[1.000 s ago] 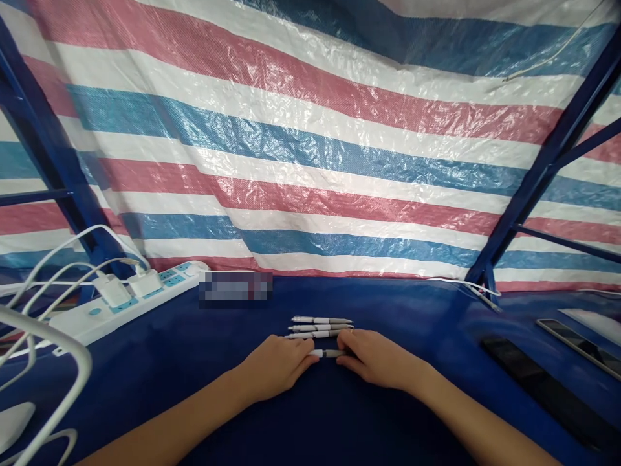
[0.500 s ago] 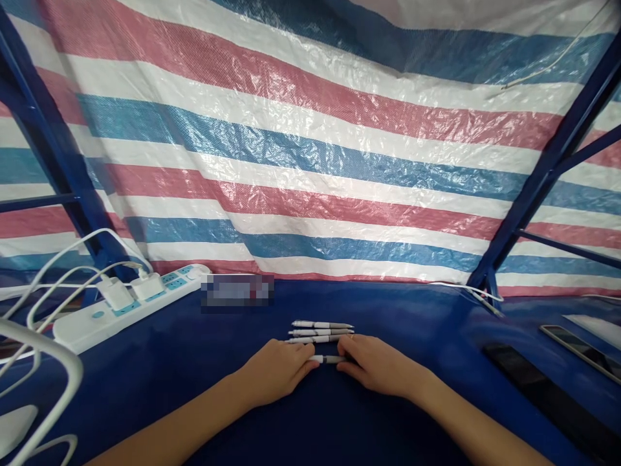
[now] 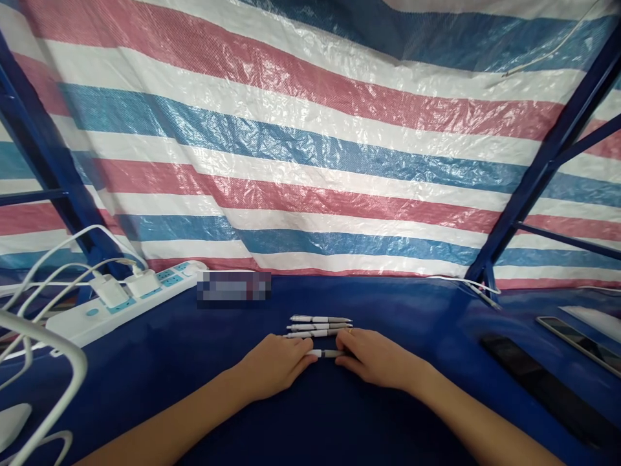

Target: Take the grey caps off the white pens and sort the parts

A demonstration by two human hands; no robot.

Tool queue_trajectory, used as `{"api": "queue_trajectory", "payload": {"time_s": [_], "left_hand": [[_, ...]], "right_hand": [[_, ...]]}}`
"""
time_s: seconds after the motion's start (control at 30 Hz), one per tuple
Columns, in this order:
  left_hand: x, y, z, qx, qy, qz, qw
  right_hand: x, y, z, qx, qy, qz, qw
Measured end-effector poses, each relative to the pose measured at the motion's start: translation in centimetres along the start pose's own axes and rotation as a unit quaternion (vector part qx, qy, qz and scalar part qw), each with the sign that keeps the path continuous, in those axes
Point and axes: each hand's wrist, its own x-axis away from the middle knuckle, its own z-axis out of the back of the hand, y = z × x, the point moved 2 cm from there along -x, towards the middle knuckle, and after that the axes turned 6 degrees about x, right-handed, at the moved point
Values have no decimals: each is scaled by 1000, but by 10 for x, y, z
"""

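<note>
Between my hands, a slim white-and-grey pen [image 3: 326,353] lies crosswise on the blue table top [image 3: 417,310]. The fingertips of my left hand [image 3: 274,366] touch its left end. My right hand [image 3: 373,358] covers its right end, so that tip is hidden. Just beyond my fingers, three similar pens lie side by side, nearly parallel: the far pen [image 3: 320,318], the middle pen [image 3: 317,327] and the near pen [image 3: 310,334]. The near pen almost touches my right hand.
A white power strip [image 3: 121,305] with charger plugs and white cables lies at the left, behind a white wire rack [image 3: 43,343]. A blurred object [image 3: 233,286] stands at the back edge. A phone [image 3: 579,343] lies at the right. Striped tarpaulin and blue metal frames form the backdrop.
The whole view has shifted slightly as my head moved. My hands and the pens keep almost the same places relative to each other.
</note>
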Motion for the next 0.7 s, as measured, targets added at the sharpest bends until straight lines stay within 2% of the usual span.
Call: {"api": "queue_trajectory", "payload": {"time_s": [0.7], "left_hand": [[0, 0, -1, -11, 8, -5, 1000]], "right_hand": [[-2, -1, 0, 1, -6, -6, 1000]]}}
